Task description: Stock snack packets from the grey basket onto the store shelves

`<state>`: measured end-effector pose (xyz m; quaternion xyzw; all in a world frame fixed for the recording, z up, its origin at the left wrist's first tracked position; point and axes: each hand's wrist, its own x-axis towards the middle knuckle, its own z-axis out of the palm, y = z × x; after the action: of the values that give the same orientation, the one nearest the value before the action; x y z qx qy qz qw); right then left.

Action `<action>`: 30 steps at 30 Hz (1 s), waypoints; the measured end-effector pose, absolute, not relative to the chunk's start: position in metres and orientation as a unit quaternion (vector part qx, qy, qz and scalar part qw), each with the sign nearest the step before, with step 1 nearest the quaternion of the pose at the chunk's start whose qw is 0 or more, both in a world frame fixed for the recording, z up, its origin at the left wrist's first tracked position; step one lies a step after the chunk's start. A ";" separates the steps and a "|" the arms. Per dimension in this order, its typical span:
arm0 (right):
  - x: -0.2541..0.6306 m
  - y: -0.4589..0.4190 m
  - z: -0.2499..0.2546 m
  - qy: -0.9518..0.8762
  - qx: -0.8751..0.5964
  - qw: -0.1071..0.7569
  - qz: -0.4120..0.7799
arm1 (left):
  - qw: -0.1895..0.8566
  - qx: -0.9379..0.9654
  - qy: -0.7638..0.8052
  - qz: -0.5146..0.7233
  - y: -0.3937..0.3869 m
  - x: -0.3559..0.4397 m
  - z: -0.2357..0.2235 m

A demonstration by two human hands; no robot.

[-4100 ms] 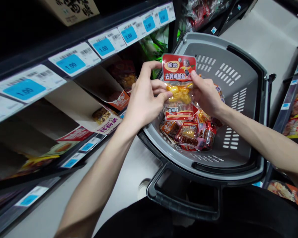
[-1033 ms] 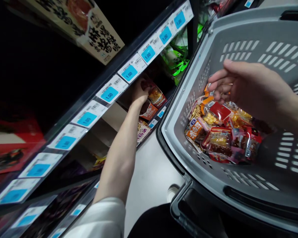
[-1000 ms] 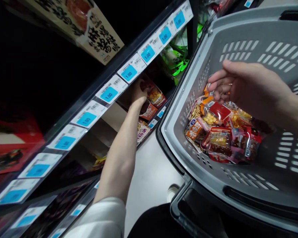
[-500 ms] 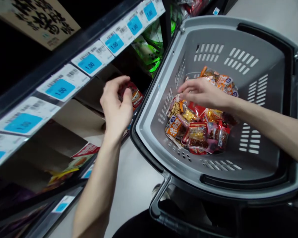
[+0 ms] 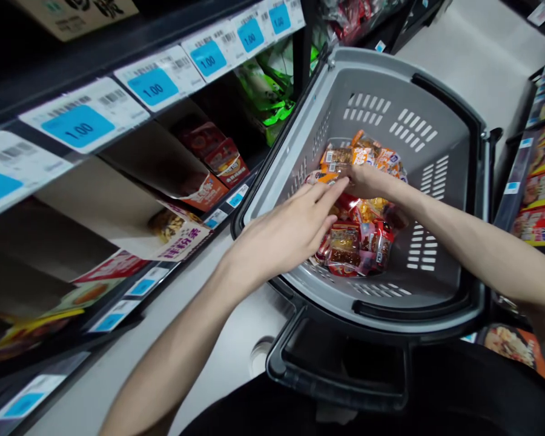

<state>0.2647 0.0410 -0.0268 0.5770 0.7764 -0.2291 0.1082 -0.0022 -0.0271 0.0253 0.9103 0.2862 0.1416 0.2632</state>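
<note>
Dim shop aisle rn, black shelving [image 5: 72, 72] w/ white-and-blue price tags [image 5: 152, 89] on the left. Grey plastic basket [image 5: 381, 85] holds a pile of orange and red packets [image 5: 386, 160]; one red-and-clear plastic packet [image 5: 345, 245] lies nearside of the right hand [image 5: 363, 181], long axis roughly near-to-far imo. Left hand [image 5: 284, 233] is closer, reaching over the rim, fingers stretched, empty afaict. Right's fingertips are hidden from me, so idk if they're gripping.

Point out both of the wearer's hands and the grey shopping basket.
Left hand [image 5: 281, 233]: head view, on the back of the hand.
Right hand [image 5: 367, 181]: head view, on the back of the hand.
Grey shopping basket [image 5: 379, 83]: head view, on its bare far inner wall.
</note>
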 end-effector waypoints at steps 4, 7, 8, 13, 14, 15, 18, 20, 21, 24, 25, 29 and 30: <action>0.253 0.032 -0.022 0.771 0.571 0.147 -0.241 | 0.243 0.896 0.331 0.167 -0.029 -0.003 0.028; 0.242 0.026 -0.018 0.791 0.545 0.096 -0.259 | 0.235 0.893 0.345 0.170 -0.031 -0.003 0.031; 0.238 0.024 -0.016 0.798 0.530 0.090 -0.272 | 0.235 0.892 0.347 0.170 -0.032 -0.003 0.031; 0.232 0.014 -0.008 0.831 0.455 0.105 -0.302 | 0.235 0.886 0.356 0.182 -0.036 -0.004 0.025; 0.232 0.014 -0.006 0.832 0.447 0.093 -0.315 | 0.236 0.884 0.357 0.187 -0.036 -0.005 0.025; 0.233 0.014 -0.004 0.832 0.439 0.080 -0.331 | 0.237 0.883 0.357 0.192 -0.036 -0.006 0.024; 0.237 0.017 0.004 0.816 0.433 0.033 -0.381 | 0.241 0.878 0.360 0.204 -0.035 -0.007 0.024; 0.240 0.018 0.011 0.796 0.431 0.000 -0.424 | 0.243 0.876 0.366 0.200 -0.034 -0.007 0.024; 0.241 0.019 0.015 0.779 0.429 -0.024 -0.456 | 0.244 0.875 0.370 0.195 -0.034 -0.007 0.024; 0.242 0.016 0.026 0.718 0.428 -0.118 -0.536 | 0.248 0.875 0.379 0.171 -0.036 -0.006 0.025; 0.241 0.014 0.029 0.698 0.438 -0.158 -0.544 | 0.249 0.875 0.382 0.164 -0.036 -0.006 0.026; 0.232 0.004 0.038 0.635 0.477 -0.294 -0.531 | 0.264 0.866 0.398 0.148 -0.034 -0.009 0.030; 0.229 0.001 0.040 0.624 0.485 -0.315 -0.526 | 0.268 0.861 0.403 0.154 -0.033 -0.009 0.031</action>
<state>0.2291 0.0008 0.0398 0.4848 0.6238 -0.5258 -0.3153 -0.0094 -0.0327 0.0314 0.8615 0.4025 0.1543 0.2684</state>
